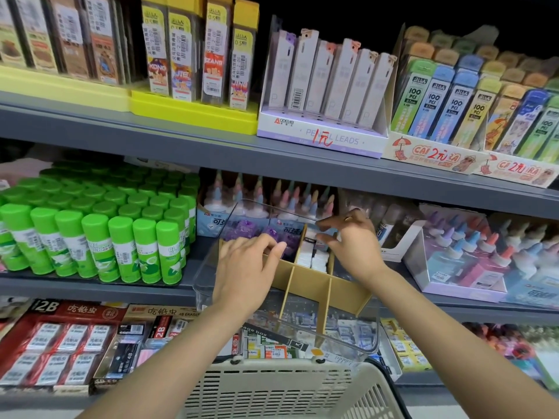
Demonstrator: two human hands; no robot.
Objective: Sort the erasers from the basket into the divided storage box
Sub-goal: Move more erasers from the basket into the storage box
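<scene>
Fingers, left (273,246): curled over the near-left part of the box, tips at the cardboard divider rim beside the purple erasers; whether pinching an eraser or only pressing the stock, cannot tell.

Fingers, right (325,238): spread in a loose claw over the white erasers, thumb low, forefinger raised at the clear rim; nothing plainly held, reads as released.

Left hand (245,276): reaching into the box from the near left.

Right hand (354,246): above the far-right compartment, ring on one finger.

Purple erasers (272,232): wrapped, heaped in the far-left compartments.

White erasers (313,257): stacked upright in a far compartment right of the purple ones.

Box (348,328): clear plastic, tan cardboard dividers (329,285); tilted, far end toward the middle shelf, near end over the basket. Near compartments look unfilled.

Basket (272,385): beige, slotted, directly below the box; contents hidden by the box.

Shelf (211,146): grey, stocked. Glue sticks (121,246), green caps, left. Pencil leads (332,86) above. 2B eraser packs (60,337) below left.

Step in hand, by judgement: tidying erasers already dropped into the far compartments, task part done.

Next move, by judgement: a reach down to the basket for more stock, then placement by kind into an open near compartment, box kept steady against tipping.
</scene>
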